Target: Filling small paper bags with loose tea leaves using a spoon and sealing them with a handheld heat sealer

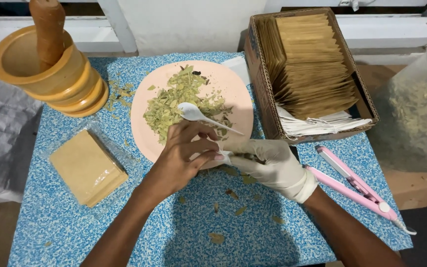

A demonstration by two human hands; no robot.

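The bare left hand (184, 155) and gloved right hand (273, 165) meet, both pinching a small white sachet (226, 157) at the near rim of a pink plate (233, 89). Just beyond the fingers lie a white spoon (196, 114) and crushed dried leaves (174, 101). A pink sealer (352, 185) lies right of the gloved hand, a wooden mortar (50, 69) far left.

bare left hand (181, 158), white glove on right hand (273, 165), arms unsleeved

Light: soft, even, moderately bright
Shadows: faint, under forearms
Focus: centre sharp
Edges: bowed, slightly blurred at right
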